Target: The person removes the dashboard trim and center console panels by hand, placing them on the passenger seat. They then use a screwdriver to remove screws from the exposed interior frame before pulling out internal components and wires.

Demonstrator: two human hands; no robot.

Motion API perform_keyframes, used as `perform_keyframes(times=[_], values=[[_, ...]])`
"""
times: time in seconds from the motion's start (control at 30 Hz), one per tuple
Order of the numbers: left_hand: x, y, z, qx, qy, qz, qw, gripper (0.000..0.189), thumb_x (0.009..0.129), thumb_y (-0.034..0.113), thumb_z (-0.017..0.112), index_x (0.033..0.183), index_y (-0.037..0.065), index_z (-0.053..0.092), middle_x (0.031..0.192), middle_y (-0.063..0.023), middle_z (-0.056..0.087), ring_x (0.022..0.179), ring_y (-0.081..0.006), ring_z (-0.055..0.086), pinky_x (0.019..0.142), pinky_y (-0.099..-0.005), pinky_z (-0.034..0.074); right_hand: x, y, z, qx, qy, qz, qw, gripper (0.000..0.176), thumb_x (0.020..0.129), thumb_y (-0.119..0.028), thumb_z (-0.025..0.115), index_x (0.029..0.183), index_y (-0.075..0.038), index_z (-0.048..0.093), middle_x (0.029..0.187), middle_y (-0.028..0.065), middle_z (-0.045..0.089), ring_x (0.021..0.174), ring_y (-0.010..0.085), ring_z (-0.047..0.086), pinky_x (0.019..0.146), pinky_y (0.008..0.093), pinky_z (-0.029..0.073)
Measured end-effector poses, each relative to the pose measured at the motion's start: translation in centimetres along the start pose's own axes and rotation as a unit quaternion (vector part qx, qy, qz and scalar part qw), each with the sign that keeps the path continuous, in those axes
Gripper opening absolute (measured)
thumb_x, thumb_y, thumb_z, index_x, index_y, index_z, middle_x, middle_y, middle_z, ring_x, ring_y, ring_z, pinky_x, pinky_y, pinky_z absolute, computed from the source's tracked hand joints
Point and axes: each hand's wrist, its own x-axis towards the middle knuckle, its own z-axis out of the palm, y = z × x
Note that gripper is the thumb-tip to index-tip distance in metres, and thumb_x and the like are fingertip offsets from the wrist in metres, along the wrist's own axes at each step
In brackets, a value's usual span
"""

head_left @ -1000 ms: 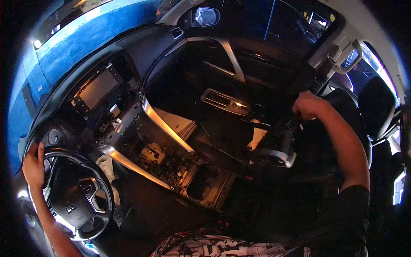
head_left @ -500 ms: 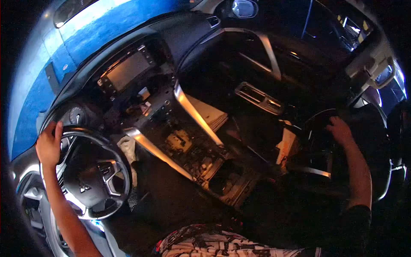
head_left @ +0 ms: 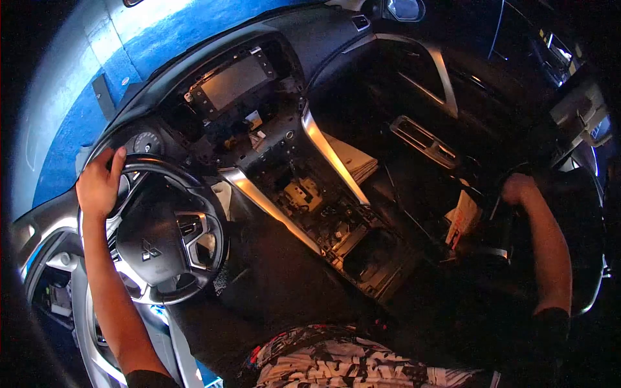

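Observation:
My left hand (head_left: 100,184) is closed on the upper left rim of the black steering wheel (head_left: 223,249), with the thumb up along the rim. On the right, my right hand (head_left: 519,189) is over the dark passenger seat area, its fingers curled down; what they hold, if anything, is hidden in shadow. A dark object with a thin pale edge lies just beside that hand. Left of it sits a pale, box-like piece with red marks (head_left: 463,216).
Between the seats is the opened centre console (head_left: 303,194), flanked by silver trims (head_left: 333,155). Above it are a dashboard screen (head_left: 236,81) and an open cavity. A slotted console panel (head_left: 424,141) lies on the passenger side, near a folded pale sheet (head_left: 349,158).
The view has shifted, so the car interior appears further right and lower. My right hand has drawn its fingers down and in; my left hand stays on the wheel.

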Motion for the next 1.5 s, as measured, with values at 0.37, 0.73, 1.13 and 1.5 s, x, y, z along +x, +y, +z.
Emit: perform_keyframes(times=[0.37, 0.73, 1.13, 1.5], values=[[0.6, -1.2, 1.3, -0.005, -0.017, -0.010, 1.000, 0.053, 0.100, 0.055, 0.044, 0.103, 0.008, 0.067, 0.097, -0.0241, 0.067, 0.095, -0.0458, 0.063, 0.079, -0.0521, 0.049, 9.2, 5.8, 10.0, 0.262, 0.259, 0.091, 0.925, 0.070, 0.080, -0.016, 0.064, 0.142, 0.005, 0.040, 0.131, 0.0338, 0.053, 0.120, 0.0462, 0.055, 0.100, 0.0470, 0.049], [1.0, -2.1, 1.6, 0.010, -0.068, -0.025, 0.997, 0.058, 0.100, 0.057, 0.040, 0.113, 0.007, 0.067, 0.102, -0.0253, 0.067, 0.101, -0.0452, 0.063, 0.083, -0.0496, 0.049, 6.6, 3.7, 9.2, 0.320, 0.438, 0.213, 0.813, 0.076, 0.078, -0.005, 0.065, 0.149, -0.004, 0.037, 0.130, 0.0335, 0.053, 0.121, 0.0461, 0.054, 0.101, 0.0481, 0.048], [1.1, -3.0, 2.5, -0.041, -0.035, 0.003, 0.999, 0.055, 0.102, 0.052, 0.042, 0.112, 0.004, 0.066, 0.105, -0.0263, 0.065, 0.103, -0.0450, 0.062, 0.084, -0.0484, 0.048, 7.8, 3.7, 11.9, 0.317, 0.386, 0.158, 0.852, 0.073, 0.080, -0.016, 0.068, 0.148, -0.008, 0.042, 0.134, 0.0266, 0.055, 0.121, 0.0420, 0.056, 0.105, 0.0476, 0.045], [0.9, -3.0, 2.7, -0.033, -0.018, 0.002, 0.999, 0.057, 0.101, 0.056, 0.042, 0.116, 0.007, 0.067, 0.103, -0.0250, 0.067, 0.101, -0.0448, 0.063, 0.084, -0.0476, 0.049, 12.0, 4.1, 11.0, 0.318, 0.345, 0.170, 0.867, 0.067, 0.083, -0.022, 0.063, 0.146, -0.006, 0.046, 0.144, 0.0233, 0.049, 0.132, 0.0401, 0.048, 0.109, 0.0447, 0.042]])
